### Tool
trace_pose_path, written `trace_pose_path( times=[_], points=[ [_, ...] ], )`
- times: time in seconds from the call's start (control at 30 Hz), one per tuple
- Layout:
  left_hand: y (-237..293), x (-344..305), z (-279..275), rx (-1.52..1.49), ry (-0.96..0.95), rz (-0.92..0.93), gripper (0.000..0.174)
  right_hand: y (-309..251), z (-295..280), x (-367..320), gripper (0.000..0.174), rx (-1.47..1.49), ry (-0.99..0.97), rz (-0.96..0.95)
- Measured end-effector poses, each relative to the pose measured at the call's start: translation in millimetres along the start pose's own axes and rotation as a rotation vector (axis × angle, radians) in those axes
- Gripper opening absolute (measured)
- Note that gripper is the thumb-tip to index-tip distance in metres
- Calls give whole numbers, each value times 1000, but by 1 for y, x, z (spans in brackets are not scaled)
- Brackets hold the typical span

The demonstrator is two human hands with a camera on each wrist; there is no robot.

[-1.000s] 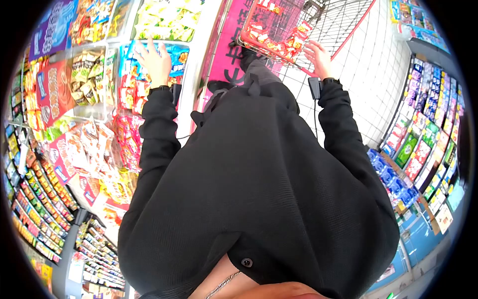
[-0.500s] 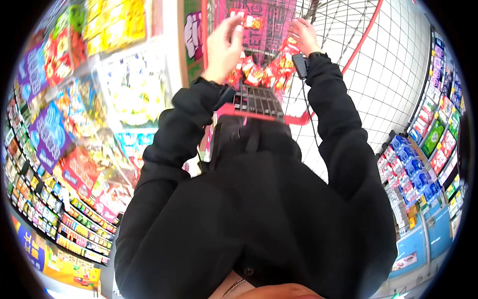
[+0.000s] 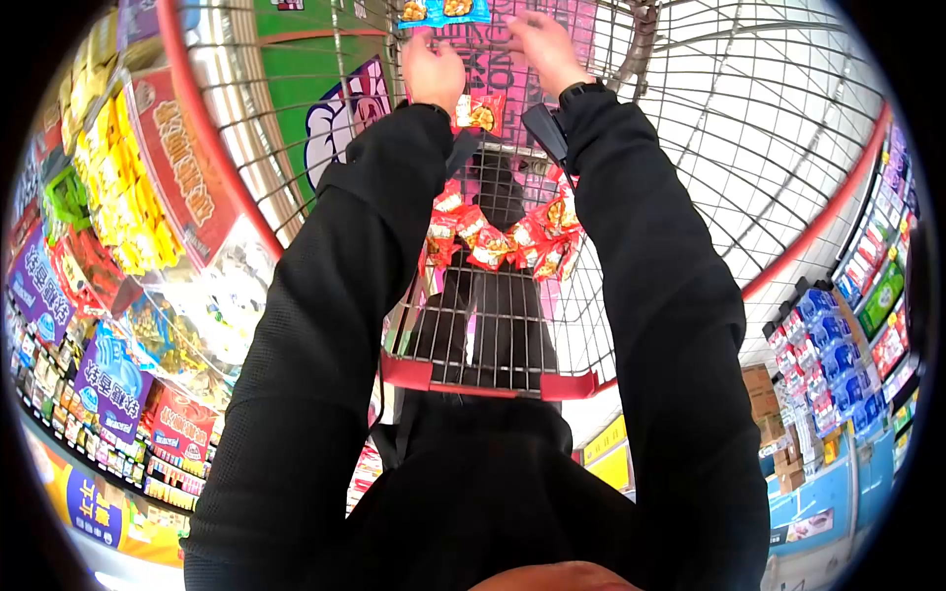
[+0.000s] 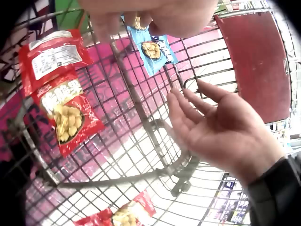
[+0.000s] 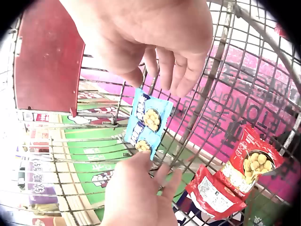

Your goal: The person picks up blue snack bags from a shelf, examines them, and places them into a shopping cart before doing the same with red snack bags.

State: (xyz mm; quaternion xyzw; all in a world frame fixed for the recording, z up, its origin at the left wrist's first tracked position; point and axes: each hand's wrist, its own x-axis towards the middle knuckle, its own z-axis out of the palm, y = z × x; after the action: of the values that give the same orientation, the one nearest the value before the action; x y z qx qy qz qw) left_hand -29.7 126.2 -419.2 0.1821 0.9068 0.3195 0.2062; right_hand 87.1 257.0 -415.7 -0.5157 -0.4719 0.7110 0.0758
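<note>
Right wrist: left hand [image 5: 136, 197] grip pinches two blue packets [image 5: 149, 118], right hand [image 5: 146, 33] loose-fingered, two red packets [image 5: 255, 164] nearby.

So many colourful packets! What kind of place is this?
Probably a supermarket: a wire shopping cart holds red snack packets, the left hand pinches a blue packet, and stocked shelves line both sides.

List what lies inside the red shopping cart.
Red snack packets lie heaped on the wire floor of the cart; the left hand pinches a blue packet above them. The sleeves cover whatever lies beside them.
</note>
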Motion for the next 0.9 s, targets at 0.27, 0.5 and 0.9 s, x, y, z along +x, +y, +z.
trace_pose_path(
  times=[0.27,0.5,0.9],
  points=[
    [-31,62,25,169,102,251,49,4,22,50,40,-328,146,-227],
    [-15,75,30,221,72,192,40,20,42,97,41,-529,182,-412],
    [-1,31,8,-12,-301,91,43,25,7,56,39,-287,-90,-276]
  ],
)
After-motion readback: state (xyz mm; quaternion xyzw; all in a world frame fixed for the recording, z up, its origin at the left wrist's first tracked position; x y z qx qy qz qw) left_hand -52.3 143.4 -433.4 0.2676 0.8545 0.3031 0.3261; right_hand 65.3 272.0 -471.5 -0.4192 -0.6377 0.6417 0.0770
